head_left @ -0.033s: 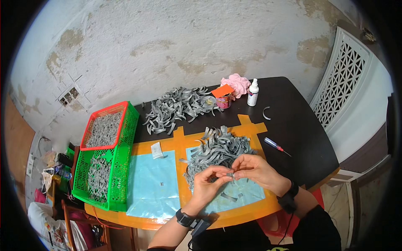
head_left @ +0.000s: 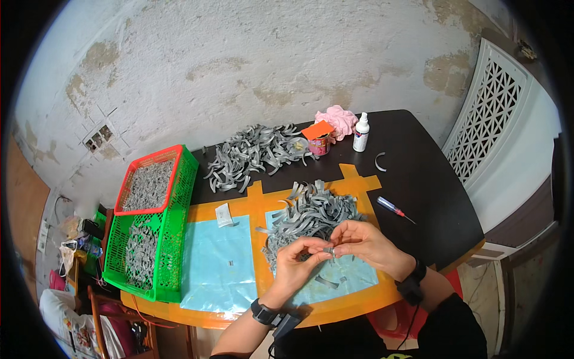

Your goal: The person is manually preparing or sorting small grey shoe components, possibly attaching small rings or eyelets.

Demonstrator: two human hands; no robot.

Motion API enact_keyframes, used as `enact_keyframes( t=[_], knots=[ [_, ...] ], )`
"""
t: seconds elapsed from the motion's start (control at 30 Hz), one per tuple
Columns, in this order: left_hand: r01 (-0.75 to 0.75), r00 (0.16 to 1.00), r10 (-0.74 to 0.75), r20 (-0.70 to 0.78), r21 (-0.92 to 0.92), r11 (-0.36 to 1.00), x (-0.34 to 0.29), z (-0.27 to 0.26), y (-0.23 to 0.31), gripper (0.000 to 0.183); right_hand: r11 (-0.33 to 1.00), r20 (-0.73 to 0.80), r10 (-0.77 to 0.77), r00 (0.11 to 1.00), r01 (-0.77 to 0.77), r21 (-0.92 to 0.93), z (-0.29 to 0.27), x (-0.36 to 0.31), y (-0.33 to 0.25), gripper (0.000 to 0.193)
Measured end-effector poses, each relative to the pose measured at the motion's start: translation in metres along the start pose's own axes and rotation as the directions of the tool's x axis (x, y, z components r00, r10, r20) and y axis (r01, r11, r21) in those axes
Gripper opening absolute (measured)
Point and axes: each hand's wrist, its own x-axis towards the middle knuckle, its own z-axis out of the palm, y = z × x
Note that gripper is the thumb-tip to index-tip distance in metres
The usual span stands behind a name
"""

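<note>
Over the front of a heap of curved grey strips [head_left: 317,209], my two hands meet fingertip to fingertip. Between the thumb and fingers of my left hand [head_left: 296,258] and those of my right hand [head_left: 366,244] is a small grey piece [head_left: 331,252]. It looks like part of a strip, though the fingers cover most of it. Both hands are closed in a pinch. Below them a loose grey strip [head_left: 326,282] lies on the light blue sheet [head_left: 311,294], which orange tape [head_left: 258,239] borders.
On the left, a green basket [head_left: 168,263] holds small grey pieces, with a red basket [head_left: 165,209] of similar pieces on it. Behind lie more grey strips [head_left: 251,152], a tin [head_left: 320,145], pink cloth [head_left: 338,121] and a white bottle [head_left: 360,134]. A screwdriver [head_left: 391,206] lies right.
</note>
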Motion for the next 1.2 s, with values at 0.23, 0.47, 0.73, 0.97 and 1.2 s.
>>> enact_keyframes(
  t=[0.23,0.47,0.73,0.97,1.2],
  knots=[
    [-0.097,0.995,0.094,0.024,0.265,0.959,-0.004,-0.008,0.013,0.019,0.995,0.007,0.104,0.995,-0.104,-0.002,0.004,0.012,0.010,0.029],
    [-0.086,0.994,0.079,0.069,0.096,0.992,0.001,0.002,0.014,0.017,0.999,-0.106,-0.037,0.994,0.036,-0.012,0.009,0.003,0.008,0.027],
    [0.038,0.993,-0.014,0.121,-0.200,0.979,0.003,-0.009,-0.008,0.016,0.999,-0.143,-0.048,0.989,0.050,0.010,0.021,0.012,0.009,0.027],
    [0.032,0.997,-0.024,0.068,-0.122,0.992,0.002,-0.007,-0.006,0.017,0.997,-0.156,-0.081,0.984,0.078,-0.028,0.013,0.014,0.020,0.028],
    [-0.001,0.999,0.005,-0.046,0.090,0.996,0.004,0.007,-0.004,0.018,0.973,-0.226,-0.155,0.962,0.109,-0.205,0.006,0.004,0.017,0.027]
  ],
)
